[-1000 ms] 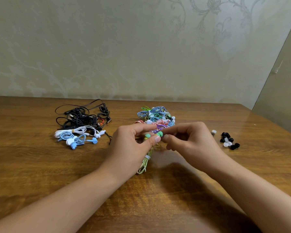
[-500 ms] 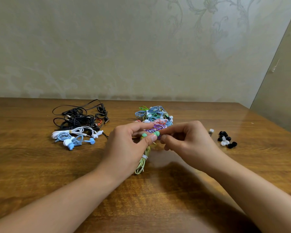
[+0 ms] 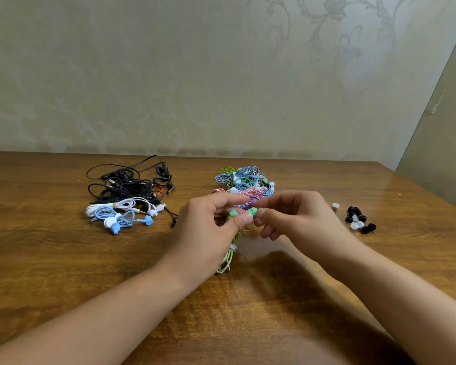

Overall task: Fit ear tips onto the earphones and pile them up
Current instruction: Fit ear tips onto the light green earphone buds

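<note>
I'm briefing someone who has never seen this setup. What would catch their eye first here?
First, the two hands meeting at the table's middle: the left hand holds a green earphone with its bundled cable, and the right hand pinches at its tip. Behind them lies a pile of colourful earphones, with a black, white and blue tangle at far left. Loose ear tips sit at right.

Two hands at frame centre, left hand [image 3: 208, 233] and right hand [image 3: 298, 222]; two earphone heaps [image 3: 128, 196] [image 3: 244, 181] above; one cluster of ear tips [image 3: 359, 219] at right.
</note>
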